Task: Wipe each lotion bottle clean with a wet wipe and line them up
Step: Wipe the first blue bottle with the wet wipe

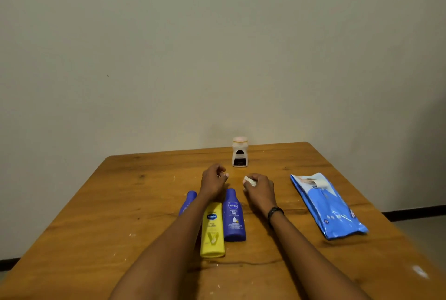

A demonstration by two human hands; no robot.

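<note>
1. The bench is carrying everything.
2. The wipes pack is lying flat at the right.
3. The yellow bottle is lying between two blue bottles: one to its right, the other partly hidden under the left forearm.
4. The white bottle is standing upright near the far edge.
5. The right hand is closing its grip on a crumpled wipe.
6. The left hand is hovering, fingers curled loosely and holding nothing.
</note>
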